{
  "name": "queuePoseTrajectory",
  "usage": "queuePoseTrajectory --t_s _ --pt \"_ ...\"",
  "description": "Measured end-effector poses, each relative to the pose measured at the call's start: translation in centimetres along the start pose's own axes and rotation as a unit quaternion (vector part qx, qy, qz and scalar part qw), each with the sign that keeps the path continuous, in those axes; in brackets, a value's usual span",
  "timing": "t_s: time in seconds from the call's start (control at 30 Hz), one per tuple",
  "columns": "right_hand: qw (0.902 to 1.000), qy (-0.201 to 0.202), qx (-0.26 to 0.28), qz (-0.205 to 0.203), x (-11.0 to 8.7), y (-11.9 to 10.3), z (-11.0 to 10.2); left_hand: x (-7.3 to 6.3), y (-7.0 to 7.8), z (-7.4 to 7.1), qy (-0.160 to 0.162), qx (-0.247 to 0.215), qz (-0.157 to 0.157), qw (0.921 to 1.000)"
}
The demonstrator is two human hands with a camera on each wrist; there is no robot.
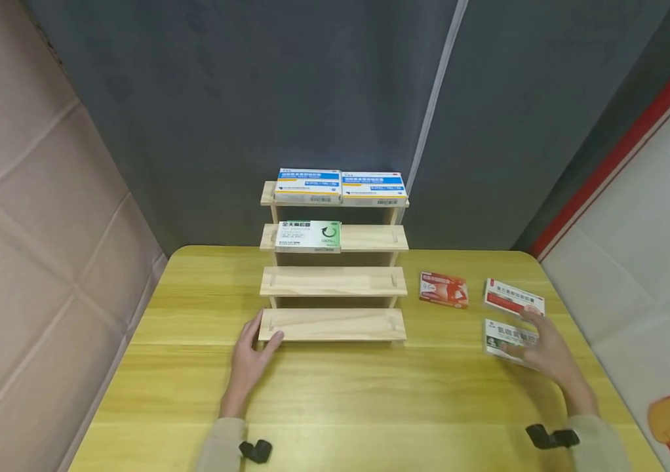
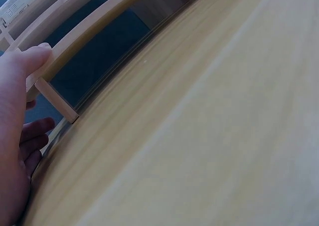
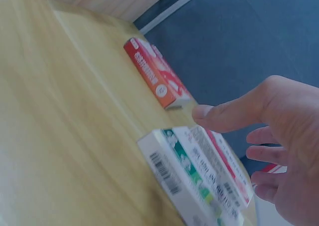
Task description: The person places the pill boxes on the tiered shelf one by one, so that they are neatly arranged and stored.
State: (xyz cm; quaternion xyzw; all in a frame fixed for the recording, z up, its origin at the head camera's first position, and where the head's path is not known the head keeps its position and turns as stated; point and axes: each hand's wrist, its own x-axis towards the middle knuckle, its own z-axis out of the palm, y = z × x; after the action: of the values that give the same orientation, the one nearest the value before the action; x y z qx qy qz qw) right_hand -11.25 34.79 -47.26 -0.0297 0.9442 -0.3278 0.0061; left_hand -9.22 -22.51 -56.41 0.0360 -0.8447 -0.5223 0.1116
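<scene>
The right hand [image 1: 549,353], its fingers spread and gripping nothing, hovers above the right end of the flat white-and-green cardboard box [image 1: 503,335], lying nearly crosswise.

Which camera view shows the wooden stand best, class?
The head view: all four shelves of the wooden stand show. The left wrist view shows only parts, cut off by the frame and partly covered by the left hand. The right wrist view shows just a piece at the top edge.
</scene>
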Motion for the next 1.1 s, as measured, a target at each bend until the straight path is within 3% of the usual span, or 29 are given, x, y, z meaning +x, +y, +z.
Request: queuePoseTrajectory --t_s 0.23,0.47,0.83,1.03,1.1 --pt "1.0 -0.004 -0.005 -0.006 -0.7 1.6 0.7 0.0 0.0 -0.1 0.004 0.002 0.004 1.0" --pt "0.998 0.03 -0.017 -0.053 -1.0 3.5 1.5 0.0 0.2 -0.2 0.005 0.002 0.002 1.0" --pt "0.9975 0.015 -0.068 -0.013 -1.5 6.3 1.5 -0.1 0.0 0.0 -0.001 0.003 -0.002 1.0" --pt "0.9986 0.031 -0.042 -0.001 -2.0 6.9 1.2 -0.1 0.0 0.0 -0.001 -0.001 -0.003 1.0" --pt "0.9994 0.017 -0.03 0.011 -2.0 6.9 1.0 -0.1 0.1 -0.1 0.0 -0.001 -0.004 1.0"
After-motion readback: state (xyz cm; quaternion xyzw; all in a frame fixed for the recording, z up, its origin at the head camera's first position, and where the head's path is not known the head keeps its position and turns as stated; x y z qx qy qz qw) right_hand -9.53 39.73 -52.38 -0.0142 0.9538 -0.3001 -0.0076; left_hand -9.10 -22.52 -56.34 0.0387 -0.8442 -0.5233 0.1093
